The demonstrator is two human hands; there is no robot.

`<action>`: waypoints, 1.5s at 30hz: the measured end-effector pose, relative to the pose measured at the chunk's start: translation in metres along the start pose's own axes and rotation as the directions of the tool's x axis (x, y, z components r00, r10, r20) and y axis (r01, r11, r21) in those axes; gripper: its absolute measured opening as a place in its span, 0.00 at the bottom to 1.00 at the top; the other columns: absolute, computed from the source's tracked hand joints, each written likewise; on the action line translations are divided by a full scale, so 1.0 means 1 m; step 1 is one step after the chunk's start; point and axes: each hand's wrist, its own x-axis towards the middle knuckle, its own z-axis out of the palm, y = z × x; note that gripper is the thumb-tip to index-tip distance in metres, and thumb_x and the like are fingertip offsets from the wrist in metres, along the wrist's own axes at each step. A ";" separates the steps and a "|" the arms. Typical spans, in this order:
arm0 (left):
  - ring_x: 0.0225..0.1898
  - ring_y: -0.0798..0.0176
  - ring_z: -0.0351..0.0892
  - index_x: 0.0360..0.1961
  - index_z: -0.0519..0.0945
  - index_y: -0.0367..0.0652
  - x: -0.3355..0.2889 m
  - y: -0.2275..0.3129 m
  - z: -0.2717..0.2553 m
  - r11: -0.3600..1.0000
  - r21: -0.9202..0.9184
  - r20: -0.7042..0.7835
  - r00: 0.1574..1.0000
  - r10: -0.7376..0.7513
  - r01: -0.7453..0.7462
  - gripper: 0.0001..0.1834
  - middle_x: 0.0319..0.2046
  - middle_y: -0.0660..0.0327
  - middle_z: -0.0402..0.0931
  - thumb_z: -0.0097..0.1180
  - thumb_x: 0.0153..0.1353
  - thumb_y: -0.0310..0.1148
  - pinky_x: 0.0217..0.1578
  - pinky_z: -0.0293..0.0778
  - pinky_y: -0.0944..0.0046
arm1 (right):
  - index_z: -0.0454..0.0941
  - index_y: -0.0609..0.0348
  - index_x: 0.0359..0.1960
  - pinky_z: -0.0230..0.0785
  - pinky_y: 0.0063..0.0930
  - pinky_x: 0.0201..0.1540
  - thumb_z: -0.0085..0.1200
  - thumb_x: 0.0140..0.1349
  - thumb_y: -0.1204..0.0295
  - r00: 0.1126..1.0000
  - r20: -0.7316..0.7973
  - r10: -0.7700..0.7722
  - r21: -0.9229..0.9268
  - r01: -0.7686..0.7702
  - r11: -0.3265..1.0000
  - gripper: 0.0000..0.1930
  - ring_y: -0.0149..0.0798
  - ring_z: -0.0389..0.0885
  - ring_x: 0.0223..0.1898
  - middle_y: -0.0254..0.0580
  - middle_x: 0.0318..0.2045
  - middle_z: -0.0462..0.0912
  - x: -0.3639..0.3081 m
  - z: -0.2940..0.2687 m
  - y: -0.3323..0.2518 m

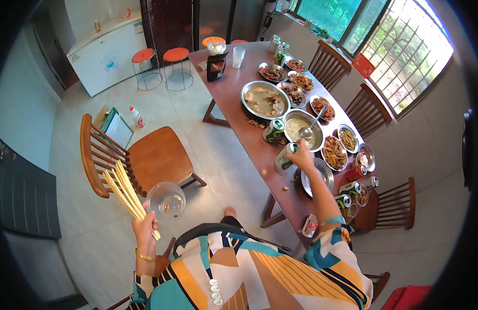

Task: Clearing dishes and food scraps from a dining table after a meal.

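Note:
My left hand (145,229) is closed round a bundle of pale wooden chopsticks (126,191) and also holds a clear plastic bowl (166,202) with a few scraps in it. It is held out over the floor, left of the table. My right hand (300,157) reaches across the table and grips a green and silver drink can (284,158) near its top. Close beyond that hand is a metal bowl of pale soup (296,124) with a ladle (306,133) resting in it. Another green can (274,131) stands to the left of the soup.
On the brown table (244,147) are a large metal basin of broth (264,100), an empty metal plate (321,178), several food dishes and more cans (343,200). A wooden chair (158,155) stands left of it. A bottle (137,118) is on the floor.

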 end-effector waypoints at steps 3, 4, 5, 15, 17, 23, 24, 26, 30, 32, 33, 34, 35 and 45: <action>0.13 0.78 0.64 0.45 0.71 0.37 0.018 0.006 0.012 1.000 -0.011 0.018 1.000 0.008 -0.007 0.18 0.17 0.67 0.68 0.54 0.49 0.21 0.12 0.61 0.80 | 0.65 0.57 0.44 0.67 0.40 0.42 0.59 0.39 0.60 0.992 -0.015 -0.127 0.140 0.128 0.982 0.29 0.53 0.75 0.40 0.54 0.39 0.75 0.007 -0.054 -0.025; 0.13 0.78 0.64 0.45 0.71 0.37 0.024 0.008 0.017 1.000 -0.006 0.007 1.000 0.002 -0.002 0.18 0.17 0.67 0.68 0.54 0.49 0.21 0.12 0.61 0.80 | 0.66 0.56 0.44 0.67 0.39 0.42 0.58 0.40 0.60 0.976 -0.055 -0.210 0.170 0.216 0.961 0.27 0.52 0.75 0.41 0.54 0.39 0.75 0.020 -0.070 -0.038; 0.13 0.78 0.64 0.45 0.71 0.37 0.030 0.007 0.021 1.000 -0.011 -0.001 1.000 0.005 -0.005 0.19 0.17 0.67 0.68 0.54 0.49 0.21 0.12 0.61 0.80 | 0.66 0.56 0.44 0.66 0.38 0.43 0.58 0.41 0.60 0.962 -0.079 -0.261 0.175 0.271 0.947 0.27 0.51 0.74 0.43 0.54 0.40 0.75 0.036 -0.082 -0.057; 0.11 0.77 0.62 0.47 0.71 0.37 0.085 0.037 0.090 1.000 -0.010 -0.179 0.984 0.022 -0.024 0.19 0.15 0.67 0.67 0.53 0.51 0.21 0.11 0.61 0.80 | 0.62 0.54 0.50 0.67 0.40 0.44 0.60 0.39 0.62 0.875 -0.246 -0.417 0.013 0.433 0.901 0.33 0.54 0.72 0.44 0.56 0.44 0.69 0.308 0.012 -0.160; 0.12 0.77 0.63 0.47 0.70 0.36 0.093 0.039 0.098 1.000 0.020 -0.213 0.977 0.013 -0.009 0.19 0.17 0.68 0.67 0.52 0.51 0.21 0.11 0.61 0.80 | 0.62 0.54 0.49 0.68 0.41 0.43 0.61 0.39 0.62 0.910 -0.145 -0.389 0.007 0.394 0.919 0.33 0.55 0.73 0.43 0.56 0.43 0.69 0.350 0.052 -0.176; 0.12 0.77 0.63 0.47 0.70 0.36 0.103 0.052 0.136 0.999 -0.010 -0.315 0.948 0.046 -0.052 0.19 0.17 0.68 0.67 0.52 0.51 0.21 0.12 0.60 0.80 | 0.60 0.53 0.51 0.67 0.42 0.45 0.60 0.39 0.62 0.929 0.046 -0.368 0.056 0.365 0.929 0.34 0.56 0.72 0.44 0.58 0.44 0.68 0.408 0.148 -0.166; 0.12 0.77 0.63 0.47 0.70 0.36 0.106 0.054 0.141 0.999 -0.001 -0.326 0.944 0.046 -0.049 0.19 0.17 0.69 0.67 0.52 0.51 0.21 0.12 0.60 0.80 | 0.59 0.52 0.53 0.67 0.42 0.45 0.60 0.39 0.62 0.936 0.080 -0.343 0.068 0.339 0.938 0.36 0.57 0.72 0.45 0.58 0.45 0.68 0.412 0.155 -0.166; 0.13 0.77 0.63 0.47 0.70 0.36 0.115 0.057 0.145 0.999 -0.001 -0.333 0.942 0.037 -0.039 0.19 0.17 0.69 0.67 0.52 0.51 0.21 0.12 0.60 0.80 | 0.58 0.53 0.54 0.66 0.42 0.47 0.62 0.37 0.58 0.937 0.110 -0.333 0.079 0.325 0.942 0.39 0.57 0.70 0.47 0.59 0.46 0.67 0.419 0.155 -0.167; 0.13 0.77 0.61 0.47 0.70 0.36 0.144 0.068 0.159 0.999 0.036 -0.312 0.950 0.016 -0.005 0.19 0.18 0.68 0.65 0.51 0.52 0.21 0.13 0.59 0.80 | 0.54 0.55 0.58 0.63 0.46 0.49 0.65 0.34 0.47 0.925 0.098 -0.367 0.032 0.365 0.930 0.49 0.60 0.67 0.50 0.63 0.50 0.65 0.430 0.130 -0.144; 0.14 0.77 0.60 0.48 0.70 0.35 0.155 0.076 0.168 0.998 0.040 -0.281 0.958 0.058 -0.049 0.19 0.19 0.68 0.65 0.50 0.53 0.21 0.13 0.58 0.81 | 0.60 0.59 0.56 0.66 0.41 0.46 0.61 0.42 0.50 0.852 0.056 -0.521 0.010 0.521 0.853 0.41 0.55 0.70 0.48 0.57 0.47 0.70 0.415 0.090 -0.134; 0.14 0.77 0.60 0.48 0.70 0.35 0.157 0.074 0.163 0.997 0.076 -0.261 0.965 0.016 0.004 0.19 0.19 0.68 0.65 0.50 0.53 0.21 0.13 0.58 0.81 | 0.64 0.60 0.53 0.67 0.38 0.45 0.60 0.46 0.54 0.776 0.193 -0.600 0.081 0.597 0.798 0.35 0.50 0.73 0.45 0.55 0.45 0.73 0.399 0.054 -0.142; 0.15 0.78 0.60 0.50 0.69 0.36 0.169 0.072 0.159 0.997 0.070 -0.173 0.984 0.043 -0.032 0.20 0.20 0.68 0.66 0.50 0.53 0.21 0.13 0.58 0.81 | 0.65 0.61 0.52 0.67 0.36 0.44 0.60 0.46 0.57 0.697 0.205 -0.687 0.202 0.657 0.726 0.33 0.47 0.75 0.42 0.54 0.42 0.75 0.388 0.037 -0.125; 0.16 0.79 0.61 0.51 0.68 0.38 0.180 0.067 0.154 0.996 0.048 -0.098 0.992 0.076 -0.072 0.22 0.22 0.68 0.67 0.50 0.53 0.22 0.13 0.57 0.81 | 0.65 0.61 0.53 0.67 0.36 0.45 0.60 0.46 0.58 0.721 0.323 -0.614 0.213 0.576 0.789 0.33 0.45 0.75 0.42 0.52 0.42 0.76 0.359 0.014 -0.128; 0.14 0.81 0.61 0.49 0.71 0.37 0.231 0.080 0.193 0.996 0.088 0.257 0.966 -0.005 -0.019 0.19 0.20 0.69 0.67 0.51 0.54 0.21 0.12 0.59 0.83 | 0.65 0.52 0.50 0.69 0.41 0.42 0.64 0.39 0.58 0.890 0.446 -0.095 -0.335 0.264 0.904 0.34 0.53 0.73 0.43 0.50 0.42 0.72 0.129 0.024 -0.051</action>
